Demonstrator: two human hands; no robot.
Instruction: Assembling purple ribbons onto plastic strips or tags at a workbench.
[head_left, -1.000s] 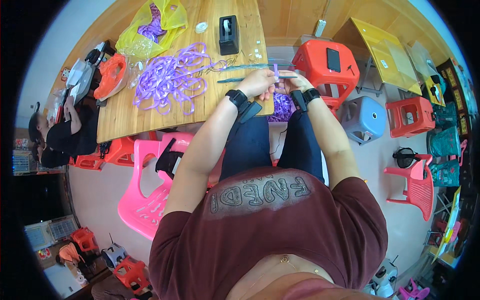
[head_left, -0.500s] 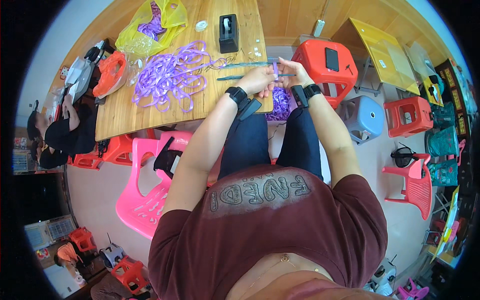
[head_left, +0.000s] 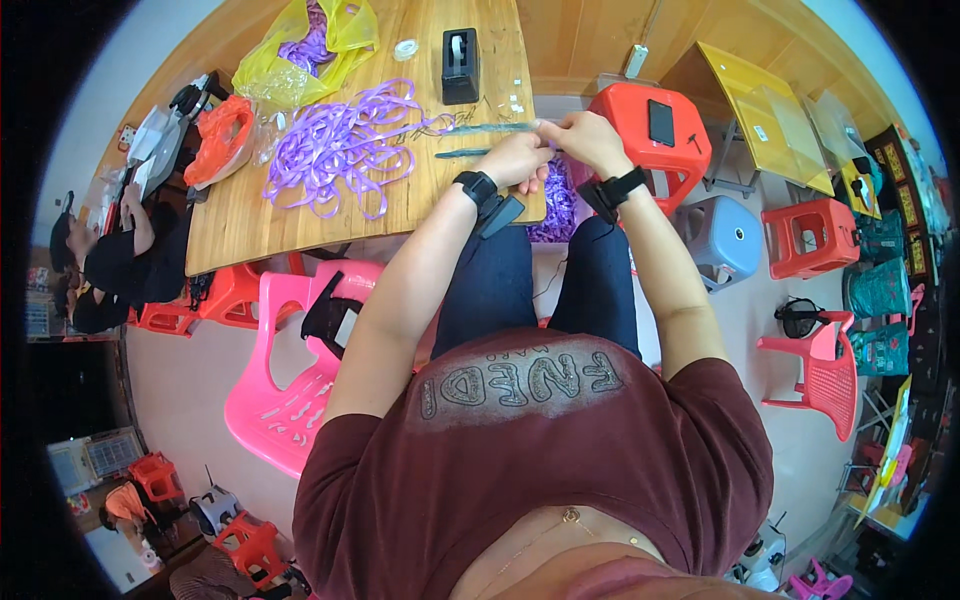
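Note:
My left hand (head_left: 518, 160) is at the table's right edge, its fingers closed around a thin dark stick (head_left: 460, 154) that extends left from under it. Close beside it, my right hand (head_left: 592, 140) bends in with palm turned down and fingers pinched near the left fingertips. Whatever lies in that pinch is hidden. Just beyond the hands, a bundle of thin dark green strips (head_left: 488, 128) lies on the wood. Left of my hands spreads a loose heap of purple ribbon (head_left: 345, 150). Purple shreds (head_left: 557, 205) fill a container below the table edge.
A black tape dispenser (head_left: 460, 68) and a tape roll (head_left: 405, 49) stand on the wooden table (head_left: 235, 230). A yellow plastic bag (head_left: 350, 35) holds more ribbon. On the right, a red stool (head_left: 625, 105) carries a phone (head_left: 661, 123); a blue stool (head_left: 722, 240) stands nearer.
My right hand has turned palm down and closed in on the left fingertips. It now covers the short purple ribbon piece and the stick's right end, which both showed before.

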